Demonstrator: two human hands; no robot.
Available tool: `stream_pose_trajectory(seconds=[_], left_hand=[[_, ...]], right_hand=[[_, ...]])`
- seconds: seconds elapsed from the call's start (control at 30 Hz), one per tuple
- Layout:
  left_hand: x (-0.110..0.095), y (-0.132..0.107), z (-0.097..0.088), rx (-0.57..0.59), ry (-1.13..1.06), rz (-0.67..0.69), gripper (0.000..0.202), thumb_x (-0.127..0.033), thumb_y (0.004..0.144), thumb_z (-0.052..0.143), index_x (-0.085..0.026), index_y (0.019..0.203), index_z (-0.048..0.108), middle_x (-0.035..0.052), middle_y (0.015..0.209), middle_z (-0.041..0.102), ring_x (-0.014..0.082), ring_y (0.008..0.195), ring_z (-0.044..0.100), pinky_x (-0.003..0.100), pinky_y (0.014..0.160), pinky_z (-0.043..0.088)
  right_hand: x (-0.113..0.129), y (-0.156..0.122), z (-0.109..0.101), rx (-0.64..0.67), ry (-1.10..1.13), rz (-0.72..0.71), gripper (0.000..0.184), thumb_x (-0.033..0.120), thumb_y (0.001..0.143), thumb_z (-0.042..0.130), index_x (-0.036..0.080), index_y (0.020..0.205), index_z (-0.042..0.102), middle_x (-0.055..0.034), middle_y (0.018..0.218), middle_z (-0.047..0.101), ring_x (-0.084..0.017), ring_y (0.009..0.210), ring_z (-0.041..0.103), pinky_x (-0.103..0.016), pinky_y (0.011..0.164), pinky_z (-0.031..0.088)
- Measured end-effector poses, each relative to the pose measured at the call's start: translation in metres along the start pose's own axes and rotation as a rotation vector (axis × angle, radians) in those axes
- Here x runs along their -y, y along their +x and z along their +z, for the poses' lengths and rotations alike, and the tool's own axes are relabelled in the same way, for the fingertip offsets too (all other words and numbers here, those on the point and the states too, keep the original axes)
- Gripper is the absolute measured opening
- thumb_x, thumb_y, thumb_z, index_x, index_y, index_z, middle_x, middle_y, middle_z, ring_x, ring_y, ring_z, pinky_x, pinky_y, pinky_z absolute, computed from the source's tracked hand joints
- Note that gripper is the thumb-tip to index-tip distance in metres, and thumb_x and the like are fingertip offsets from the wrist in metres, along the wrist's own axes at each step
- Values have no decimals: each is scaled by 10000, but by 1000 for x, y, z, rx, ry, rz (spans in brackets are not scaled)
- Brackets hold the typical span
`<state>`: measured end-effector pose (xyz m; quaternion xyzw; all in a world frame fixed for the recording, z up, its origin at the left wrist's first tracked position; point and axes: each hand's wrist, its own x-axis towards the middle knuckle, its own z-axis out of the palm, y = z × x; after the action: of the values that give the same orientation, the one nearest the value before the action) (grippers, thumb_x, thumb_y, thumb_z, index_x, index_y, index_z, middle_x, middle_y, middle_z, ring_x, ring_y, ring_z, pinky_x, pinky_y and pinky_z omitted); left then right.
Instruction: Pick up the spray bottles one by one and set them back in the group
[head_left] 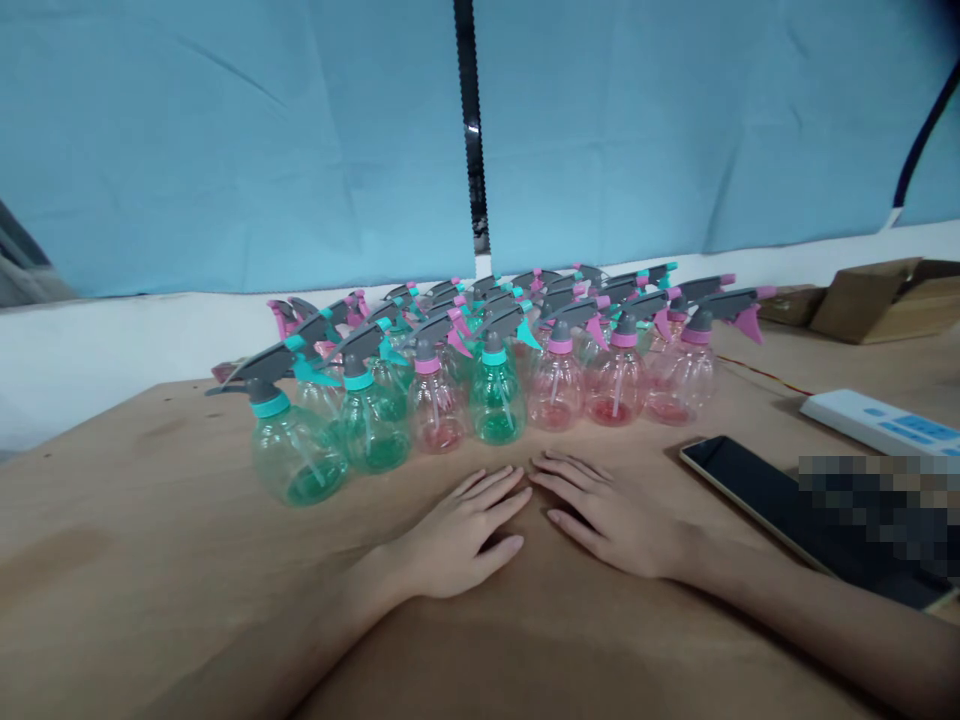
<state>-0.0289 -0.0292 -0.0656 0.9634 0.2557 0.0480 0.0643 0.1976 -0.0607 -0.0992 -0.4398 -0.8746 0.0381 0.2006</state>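
Note:
My left hand [469, 535] lies palm down on the wooden table [187, 600], fingers stretched out and holding nothing. Close beside it, my right hand [607, 515] rests flat in the same way, its fingertips near those of the left. Just beyond the hands stand several rows of clear spray bottles with grey trigger heads. In the front row are a green spray bottle [497, 400] with a turquoise collar and a pink spray bottle [556, 390] with a pink collar. At the left end, another green spray bottle [300, 455] leans slightly. Bottles farther back are partly hidden.
A smartphone [780, 505] lies right of my right hand, partly blurred out. Behind it sits a white power strip [877, 425] with blue parts. An open cardboard box [877, 305] stands at the back right. Blue sheeting [300, 150] covers the wall behind the table.

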Motion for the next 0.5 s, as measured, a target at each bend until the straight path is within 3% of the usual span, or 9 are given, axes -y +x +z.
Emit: stream_pose_trajectory(seconds=[0.13, 0.23, 0.33, 0.4, 0.5], left_hand=[[-1, 0, 1, -69, 57, 20, 416, -310, 896, 388, -212, 1298, 428, 61, 1366, 432, 215, 1246, 396, 409, 1031, 331], [-3, 3, 1, -144, 161, 46, 345, -245, 896, 362, -176, 1187, 534, 73, 1125, 610, 210, 1033, 546, 382, 908, 444], [-7, 16, -10, -242, 263, 78, 325, -219, 901, 340, -142, 1117, 570, 76, 932, 649, 210, 888, 581, 381, 814, 484], [-9, 35, -28, -359, 287, 93, 313, -210, 903, 342, -126, 1104, 567, 84, 973, 635, 210, 926, 569, 375, 832, 478], [-8, 80, -63, -539, 289, 98, 341, -132, 894, 328, -71, 1180, 505, 125, 1219, 525, 212, 1120, 480, 355, 967, 398]], right_hand=[[-1, 0, 0, 3, 8, 4, 438, 354, 924, 343, 194, 1328, 403, -94, 1364, 423, -231, 1275, 334, -454, 1036, 304], [0, 0, 0, -3, -8, -1, 434, 350, 924, 343, 183, 1318, 414, -97, 1359, 429, -230, 1271, 340, -447, 1036, 305], [2, 0, -1, 2, -32, -2, 430, 336, 920, 351, 160, 1306, 425, -115, 1343, 442, -239, 1260, 354, -450, 1034, 304], [3, 1, -2, 14, -37, 1, 425, 328, 917, 359, 152, 1297, 434, -124, 1331, 451, -244, 1253, 363, -455, 1034, 300], [3, 2, -3, 29, -34, 1, 421, 324, 916, 362, 155, 1293, 441, -120, 1331, 451, -243, 1256, 356, -447, 1037, 298]])
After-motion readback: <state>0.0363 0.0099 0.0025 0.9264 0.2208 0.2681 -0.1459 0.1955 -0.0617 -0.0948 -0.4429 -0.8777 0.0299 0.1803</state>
